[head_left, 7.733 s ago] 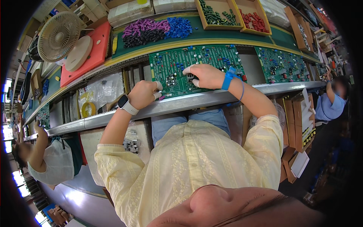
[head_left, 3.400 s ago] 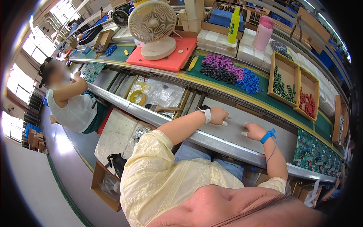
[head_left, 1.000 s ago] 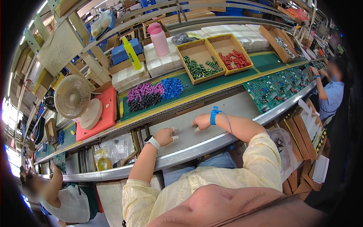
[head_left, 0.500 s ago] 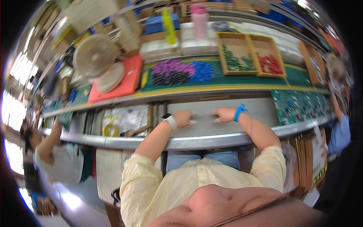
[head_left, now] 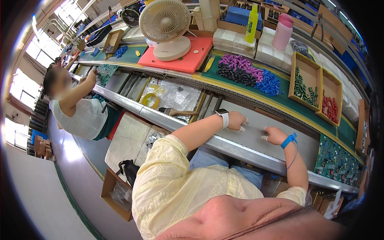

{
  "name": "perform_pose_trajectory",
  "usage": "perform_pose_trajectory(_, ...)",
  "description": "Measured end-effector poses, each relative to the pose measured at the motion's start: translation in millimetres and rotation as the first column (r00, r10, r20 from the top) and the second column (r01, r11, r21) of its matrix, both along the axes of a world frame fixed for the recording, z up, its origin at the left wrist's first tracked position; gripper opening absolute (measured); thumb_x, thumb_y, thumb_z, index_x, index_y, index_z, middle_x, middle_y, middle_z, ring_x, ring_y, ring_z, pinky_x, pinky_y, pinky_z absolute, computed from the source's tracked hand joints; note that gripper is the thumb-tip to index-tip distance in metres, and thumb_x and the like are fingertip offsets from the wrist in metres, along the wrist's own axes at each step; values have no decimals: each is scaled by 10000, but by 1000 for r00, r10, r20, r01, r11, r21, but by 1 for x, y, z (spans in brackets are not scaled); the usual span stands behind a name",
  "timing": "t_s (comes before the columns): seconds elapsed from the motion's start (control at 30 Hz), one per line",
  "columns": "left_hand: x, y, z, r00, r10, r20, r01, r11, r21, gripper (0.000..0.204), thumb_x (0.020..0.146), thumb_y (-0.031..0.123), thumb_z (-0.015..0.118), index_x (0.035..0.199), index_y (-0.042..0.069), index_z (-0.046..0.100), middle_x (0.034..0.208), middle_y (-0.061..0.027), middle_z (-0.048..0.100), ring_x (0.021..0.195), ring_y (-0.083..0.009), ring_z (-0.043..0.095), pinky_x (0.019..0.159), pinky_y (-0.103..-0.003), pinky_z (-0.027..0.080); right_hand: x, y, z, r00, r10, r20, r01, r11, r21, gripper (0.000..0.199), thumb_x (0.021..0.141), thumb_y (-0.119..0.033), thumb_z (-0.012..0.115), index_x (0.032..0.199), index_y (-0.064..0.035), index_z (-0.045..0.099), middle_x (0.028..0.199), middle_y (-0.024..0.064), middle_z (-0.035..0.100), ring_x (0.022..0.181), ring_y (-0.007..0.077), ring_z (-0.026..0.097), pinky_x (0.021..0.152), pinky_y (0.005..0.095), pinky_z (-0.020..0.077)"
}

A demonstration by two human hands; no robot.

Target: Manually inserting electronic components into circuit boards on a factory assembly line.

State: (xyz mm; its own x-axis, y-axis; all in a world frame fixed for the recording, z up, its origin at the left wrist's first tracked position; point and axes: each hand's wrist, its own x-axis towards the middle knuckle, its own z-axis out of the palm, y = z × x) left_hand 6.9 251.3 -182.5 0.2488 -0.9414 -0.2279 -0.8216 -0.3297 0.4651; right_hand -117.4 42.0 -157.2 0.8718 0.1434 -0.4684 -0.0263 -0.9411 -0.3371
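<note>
Over a flat grey plate [head_left: 256, 116] on the rail line, my left hand [head_left: 236, 121] hovers or rests with thumb and forefinger apart and nothing between them. Pale covers sit on its fingertips, and a white-banded watch is on that wrist. To its right, my right hand [head_left: 275, 135] faces it across a small gap, its covered thumb and forefinger likewise apart. A blue strap [head_left: 289, 141] with a thin cord circles the right wrist. Right of that hand lies a green circuit board [head_left: 337, 162] crowded with small parts. Whether either hand touches the plate is hard to tell.
Beyond the rail, a green belt carries purple [head_left: 238, 64], black [head_left: 235, 76] and blue parts [head_left: 268, 83]. Yellow-edged boxes hold green [head_left: 304, 88] and red pieces [head_left: 329, 108]. A fan [head_left: 165, 24] stands on a red board. A co-worker [head_left: 80, 104] works at left.
The view has swung left and tilted, so the fan and co-worker show more fully. Both hands stay over the grey plate, still apart and holding nothing visible.
</note>
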Motion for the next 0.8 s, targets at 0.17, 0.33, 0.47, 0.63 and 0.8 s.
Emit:
perform_pose_trajectory(0.17, -1, 0, 6, 1000, 3, -8, -3, 1000, 0, 459, 767, 346, 615, 1156, 111, 548, 958, -136, 632, 898, -321, 585, 797, -397, 453, 1, -4, -5, 1000, 21, 22, -20, 1000, -14, 418, 789, -320, 602, 1046, 8, 559, 990, 227, 590, 944, 377, 545, 830, 423, 431)
perform_pose_trajectory(0.33, 0, 1, 10, 1000, 11, -18, -12, 1000, -28, 450, 779, 326, 608, 1165, 103, 542, 964, -139, 630, 905, -323, 584, 801, -400, 452, 1, -1, 1, 1000, 0, 1, 0, 1000, -15, 408, 791, -318, 602, 1036, 5, 563, 1000, 231, 585, 951, 382, 539, 830, 426, 427)
perform_pose_trajectory(0.47, 0, 8, 30, 998, 54, -16, -56, 994, -98, 437, 800, 299, 591, 1175, 85, 531, 977, -157, 620, 911, -323, 581, 805, -392, 452, 1, -4, -6, 1000, 5, 7, -5, 1000, -16, 411, 792, -311, 603, 1059, -1, 560, 1017, 225, 586, 963, 374, 540, 839, 417, 428)
perform_pose_trajectory(0.63, 6, 66, 66, 989, 150, -15, -141, 886, -442, 395, 796, 240, 592, 1147, 64, 541, 1007, -180, 600, 895, -321, 581, 787, -374, 461, -2, -3, -7, 1000, 15, 15, -16, 997, 76, 435, 794, -299, 604, 1116, -13, 544, 1052, 201, 589, 989, 350, 545, 859, 395, 427)
perform_pose_trajectory(0.8, 20, 136, 70, 939, 337, 64, -280, 862, -423, 375, 796, 219, 593, 1142, 81, 551, 920, -189, 605, 846, -322, 588, 760, -370, 464, -1, -5, -8, 1000, 17, 11, -18, 996, 91, 434, 795, -288, 605, 1126, -15, 538, 1071, 203, 580, 1000, 346, 542, 864, 390, 427)
